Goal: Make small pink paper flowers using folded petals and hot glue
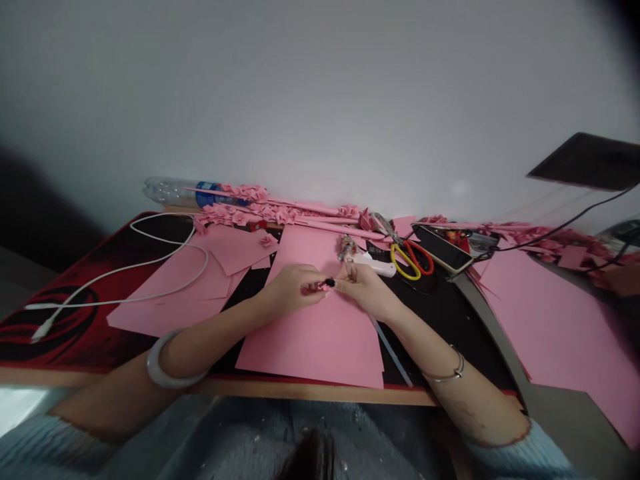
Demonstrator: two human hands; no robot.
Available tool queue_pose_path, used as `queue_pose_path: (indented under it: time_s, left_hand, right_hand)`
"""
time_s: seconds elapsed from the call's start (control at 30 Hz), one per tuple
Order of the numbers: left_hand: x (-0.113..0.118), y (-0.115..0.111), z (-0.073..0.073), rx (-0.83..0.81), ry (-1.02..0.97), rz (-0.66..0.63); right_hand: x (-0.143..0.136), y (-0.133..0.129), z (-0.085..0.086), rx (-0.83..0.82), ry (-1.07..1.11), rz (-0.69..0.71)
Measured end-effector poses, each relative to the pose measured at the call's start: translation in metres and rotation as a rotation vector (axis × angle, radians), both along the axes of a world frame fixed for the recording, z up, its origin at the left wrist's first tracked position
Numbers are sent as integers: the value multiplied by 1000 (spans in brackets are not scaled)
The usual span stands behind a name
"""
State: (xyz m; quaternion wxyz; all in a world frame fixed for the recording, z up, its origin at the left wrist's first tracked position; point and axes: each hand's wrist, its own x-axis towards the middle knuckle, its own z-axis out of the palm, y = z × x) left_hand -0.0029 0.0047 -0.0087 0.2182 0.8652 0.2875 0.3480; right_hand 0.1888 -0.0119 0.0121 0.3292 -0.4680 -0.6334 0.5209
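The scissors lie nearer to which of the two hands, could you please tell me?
Right: the right hand is to the left of the scissors, slightly lower in the picture; the left hand is farther left.

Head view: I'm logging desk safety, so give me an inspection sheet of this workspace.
Surface: black-and-red patterned mat on a wood-edged desk.
Work things: small pink paper piece; flat pink paper sheet beneath it.
Clutter: clear plastic bottle with blue label; pink paper flowers; metal scissors with red and yellow handles; black-screened rectangular device.
Grip: left hand and right hand pinch the piece together.
Cables: thin white cable over loose pink sheets at left; thin black cable at right.
Surroundings: pale grey wall behind; other people, nothing seen.
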Motion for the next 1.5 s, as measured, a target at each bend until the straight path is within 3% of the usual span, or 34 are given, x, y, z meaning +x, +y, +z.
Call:
queue_pose_path:
  time_s: [0.3, 0.4, 0.53, 0.63, 0.73, 0.9, 1.2, 1.5]
  left_hand:
    - [-1, 2, -2, 86, 20, -11]
    - [-1, 1, -2, 60, -9, -37]
    - [-2, -1, 1, -213, -60, 0]
    - [-1, -3, 1, -521, -192, 0]
    - [0, -3, -1, -662, -289, -20]
    - [2, -3, -1, -589, -254, -17]
    - [2, -1, 0, -266, -98, -20]
    - [2, 0, -3, -115, -36, -12]
  right_hand:
    - [3, 0, -3, -111, 78, 48]
    - [1, 1, -3, -85, 146, -35]
    - [1, 4, -2, 72, 166, -204]
    - [2, 6, -3, 147, 147, -245]
    - [2, 4, -4, 252, 123, -251]
    - [-2, -3, 1, 392, 50, -170]
    - [-9, -8, 8, 419, -140, -80]
    - [-4, -5, 1, 341, -124, -48]
